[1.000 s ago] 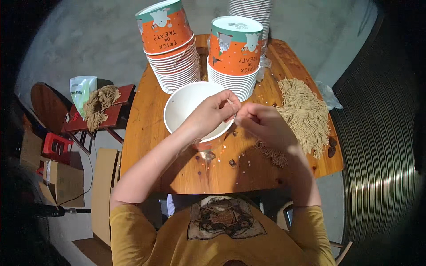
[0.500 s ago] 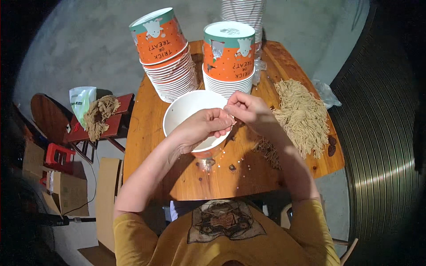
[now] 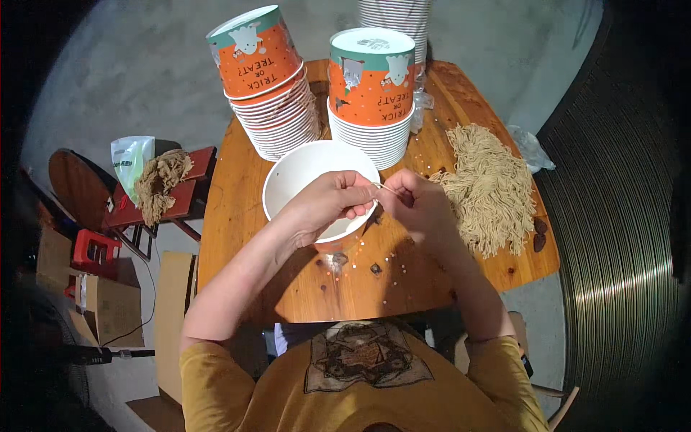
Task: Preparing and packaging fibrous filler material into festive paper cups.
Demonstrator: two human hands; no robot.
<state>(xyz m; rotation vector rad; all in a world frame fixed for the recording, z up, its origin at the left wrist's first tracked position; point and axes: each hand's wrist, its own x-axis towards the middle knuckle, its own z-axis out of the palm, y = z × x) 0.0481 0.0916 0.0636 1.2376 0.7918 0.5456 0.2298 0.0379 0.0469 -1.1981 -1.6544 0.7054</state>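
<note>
Wooden table (image 3: 232, 205), grey wall (image 3: 158, 79) behind: L hand (image 3: 327, 205) & R hand (image 3: 419, 209) both pinching thin cord (image 3: 389, 189) nr white tub (image 3: 289, 178). Cord might slip if either pinch loosens.

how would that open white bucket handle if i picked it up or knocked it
The bucket is probably light for its size, as it is hollow and its wall looks thin. Knocked onto its side, it might roll, given the round rim.
</note>
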